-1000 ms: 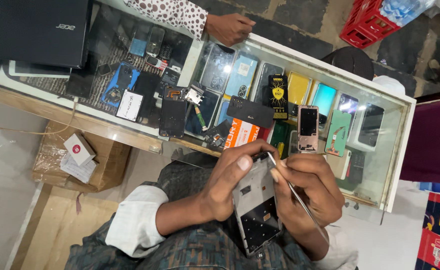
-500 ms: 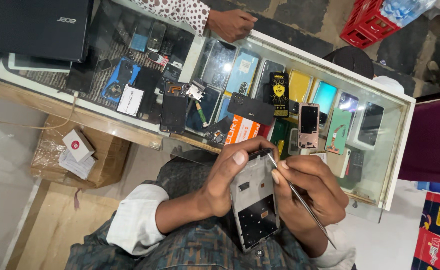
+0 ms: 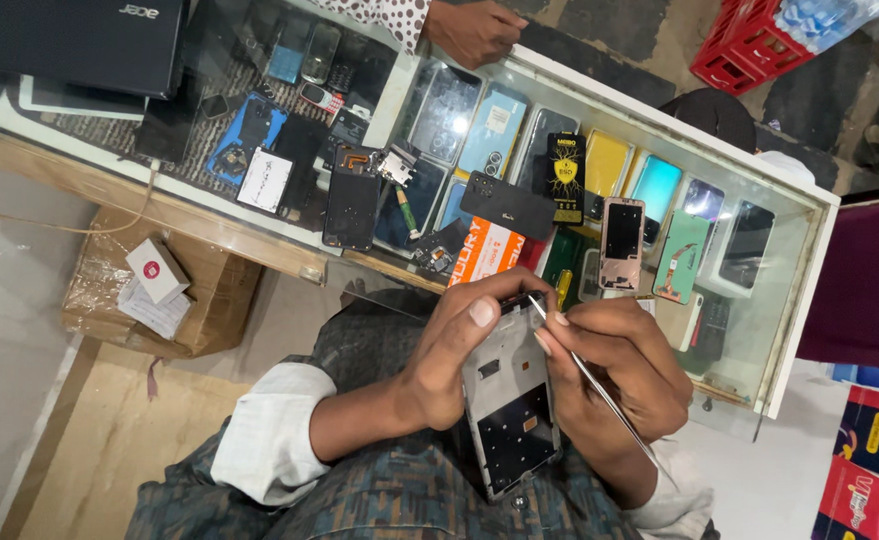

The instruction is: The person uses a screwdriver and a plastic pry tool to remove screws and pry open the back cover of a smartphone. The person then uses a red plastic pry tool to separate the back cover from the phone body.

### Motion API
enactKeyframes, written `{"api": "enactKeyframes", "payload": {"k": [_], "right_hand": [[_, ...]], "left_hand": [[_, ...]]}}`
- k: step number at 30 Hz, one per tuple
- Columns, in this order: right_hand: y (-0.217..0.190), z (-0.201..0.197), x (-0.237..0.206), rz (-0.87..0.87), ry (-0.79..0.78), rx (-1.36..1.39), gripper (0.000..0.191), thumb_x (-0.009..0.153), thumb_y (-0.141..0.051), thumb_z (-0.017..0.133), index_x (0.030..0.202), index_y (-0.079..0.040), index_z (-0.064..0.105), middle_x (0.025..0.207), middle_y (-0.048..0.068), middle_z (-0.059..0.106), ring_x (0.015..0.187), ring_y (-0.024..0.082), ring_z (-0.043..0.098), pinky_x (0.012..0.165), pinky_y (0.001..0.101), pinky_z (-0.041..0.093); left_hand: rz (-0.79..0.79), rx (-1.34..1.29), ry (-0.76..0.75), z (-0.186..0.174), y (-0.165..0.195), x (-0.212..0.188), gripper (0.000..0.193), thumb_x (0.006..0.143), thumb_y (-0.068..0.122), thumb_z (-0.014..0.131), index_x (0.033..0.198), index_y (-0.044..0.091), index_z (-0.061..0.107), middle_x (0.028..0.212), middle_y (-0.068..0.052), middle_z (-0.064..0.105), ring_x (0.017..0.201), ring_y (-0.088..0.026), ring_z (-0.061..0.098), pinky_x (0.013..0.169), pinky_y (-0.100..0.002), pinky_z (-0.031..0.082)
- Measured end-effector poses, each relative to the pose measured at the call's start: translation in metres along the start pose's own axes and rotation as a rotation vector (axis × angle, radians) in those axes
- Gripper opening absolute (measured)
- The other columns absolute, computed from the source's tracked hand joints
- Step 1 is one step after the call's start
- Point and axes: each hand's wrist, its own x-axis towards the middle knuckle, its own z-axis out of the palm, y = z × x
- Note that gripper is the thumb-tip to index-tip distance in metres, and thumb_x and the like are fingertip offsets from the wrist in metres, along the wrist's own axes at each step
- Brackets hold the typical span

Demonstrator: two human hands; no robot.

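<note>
Behind a glass counter [image 3: 799, 260] crowded with phone cases and parts, a dark laptop [image 3: 69, 40] sits at far left above one cardboard box [image 3: 159, 290] on the floor; a red crate [image 3: 744, 50] stands beyond the counter. Over the lap, the left hand [image 3: 449, 360] is closed around one phone frame [image 3: 509, 400] — thumb pressed on its top edge, the frame upright between both hands. The right hand [image 3: 619, 370] pinches one thin metal tool [image 3: 599, 390], its tip touching the frame's upper right corner. At the counter's far edge, another person's hand [image 3: 474, 30] rests — whether open or closed, unclear.
</note>
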Motion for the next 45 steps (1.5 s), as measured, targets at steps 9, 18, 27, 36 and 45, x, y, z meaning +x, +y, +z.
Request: {"api": "enactKeyframes", "payload": {"k": [9,18,27,36,45], "right_hand": [[-0.011,-0.002,-0.006,0.02,0.048,-0.157,0.016,0.086,0.01,0.08,0.098,0.007,0.069,0.094,0.015,0.067,0.081,0.022,0.066,0.069,0.0284,0.053],[-0.012,-0.003,-0.012,0.05,0.045,-0.204,0.017,0.083,0.01,0.081,0.094,0.007,0.068,0.094,0.016,0.067,0.082,0.023,0.067,0.068,0.028,0.052],[-0.003,-0.007,-0.003,0.099,0.015,-0.078,0.016,0.087,0.007,0.082,0.097,0.006,0.069,0.093,0.013,0.068,0.072,0.015,0.066,0.062,0.0249,0.051],[0.04,-0.014,-0.001,0.064,0.033,0.232,0.012,0.091,-0.004,0.079,0.097,0.003,0.071,0.093,0.013,0.068,0.069,0.014,0.064,0.06,0.0216,0.048],[0.064,-0.013,0.006,-0.074,0.064,0.285,0.013,0.088,-0.003,0.082,0.094,0.0,0.071,0.093,0.011,0.069,0.08,0.021,0.068,0.069,0.0286,0.053]], "left_hand": [[0.069,0.192,-0.016,0.001,0.01,-0.001,0.075,0.1,0.06,0.034,0.118,-0.007,0.061,0.092,-0.012,0.065,0.085,-0.019,0.062,0.078,-0.03,0.048],[0.064,0.14,-0.03,0.002,0.01,-0.001,0.074,0.101,0.06,0.035,0.116,-0.008,0.061,0.096,-0.012,0.065,0.088,-0.018,0.062,0.08,-0.031,0.048],[-0.023,0.061,-0.071,0.003,0.013,0.003,0.075,0.099,0.061,0.039,0.118,-0.008,0.059,0.09,-0.014,0.069,0.082,-0.019,0.067,0.075,-0.029,0.052],[-0.074,-0.176,-0.2,0.002,0.003,0.009,0.077,0.106,0.061,0.04,0.126,-0.013,0.054,0.098,-0.021,0.071,0.09,-0.025,0.072,0.085,-0.035,0.06],[-0.162,-0.443,-0.293,-0.004,-0.014,0.018,0.077,0.107,0.059,0.043,0.135,-0.013,0.046,0.1,-0.028,0.068,0.089,-0.03,0.071,0.085,-0.039,0.058]]}}
